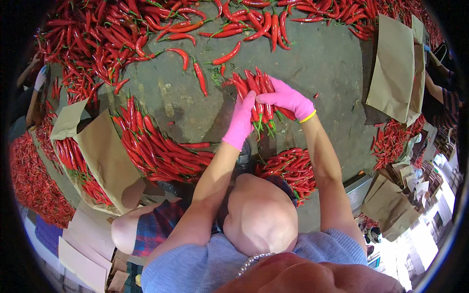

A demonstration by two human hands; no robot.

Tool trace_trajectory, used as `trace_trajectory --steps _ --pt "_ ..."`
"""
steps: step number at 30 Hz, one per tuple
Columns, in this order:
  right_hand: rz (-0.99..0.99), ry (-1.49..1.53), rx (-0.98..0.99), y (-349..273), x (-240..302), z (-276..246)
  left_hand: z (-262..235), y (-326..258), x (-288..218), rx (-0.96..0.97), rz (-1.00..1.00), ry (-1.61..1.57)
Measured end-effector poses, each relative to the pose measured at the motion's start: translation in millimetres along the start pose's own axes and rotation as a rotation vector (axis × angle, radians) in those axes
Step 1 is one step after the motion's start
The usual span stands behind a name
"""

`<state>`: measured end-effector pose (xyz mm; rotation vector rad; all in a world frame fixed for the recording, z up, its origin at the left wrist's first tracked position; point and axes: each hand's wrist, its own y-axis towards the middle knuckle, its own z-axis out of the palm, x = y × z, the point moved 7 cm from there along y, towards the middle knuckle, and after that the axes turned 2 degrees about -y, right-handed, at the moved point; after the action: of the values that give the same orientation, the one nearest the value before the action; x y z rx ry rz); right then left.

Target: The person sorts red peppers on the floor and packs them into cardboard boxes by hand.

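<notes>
A bunch of red chili peppers (261, 89) is held between both hands above the floor, green stems pointing toward me. My left hand (242, 117), in a pink glove, closes on the bunch from its left side. From the right, my right hand (288, 97), in a pink glove with a yellow cuff, wraps round it, the thumb across the peppers. Both thumbs meet over the bunch. A few loose chilies (200, 78) lie just beyond on the grey floor (332, 68).
A large chili heap (97, 39) spreads along the far side. Left of me, an open paper bag (110, 156) holds chilies beside a row of them (161, 151). Another pile (288, 168) lies near my knee. A paper bag (393, 68) stands at right; co-workers' arms (35, 93) show at the edges.
</notes>
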<state>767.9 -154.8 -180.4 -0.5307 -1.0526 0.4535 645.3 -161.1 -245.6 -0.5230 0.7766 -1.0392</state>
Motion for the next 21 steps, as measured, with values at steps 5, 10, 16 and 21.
trace_trajectory --steps 5,10,16,21 --pt "0.032 -0.064 -0.090 32 2 -10 15 7 -35 -0.078 0.122 -0.059" --pt "0.044 -0.278 -0.041 22 -27 10 -17 -18 -13 -0.217 0.214 -0.022" --pt "-0.008 -0.172 -0.013 4 -54 62 -51 -53 -20 -0.033 0.062 0.076" --pt "-0.135 -0.081 -0.073 -26 -40 68 -22 -75 -29 0.179 -0.080 0.042"
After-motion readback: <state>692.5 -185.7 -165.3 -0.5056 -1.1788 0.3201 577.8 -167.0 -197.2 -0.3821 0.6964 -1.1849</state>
